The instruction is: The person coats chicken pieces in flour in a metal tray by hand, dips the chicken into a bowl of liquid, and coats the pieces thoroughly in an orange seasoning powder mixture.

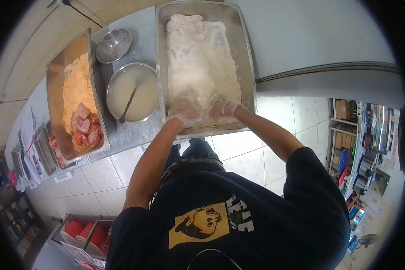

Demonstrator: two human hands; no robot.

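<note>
Both hands wear clear plastic gloves and press into the white flour in a deep steel pan. My left hand is at the near left part of the pan. Just to its right, with a small gap between, is my right hand. Flour and blur hide the fingers of both, so whether they hold anything does not show. Towards the far end, a thicker clump of flour is heaped.
Left of the pan stand a steel bowl of cloudy liquid with a dark-handled utensil, a small metal bowl, and a second pan holding orange powder and raw meat pieces. Shelves stand at right.
</note>
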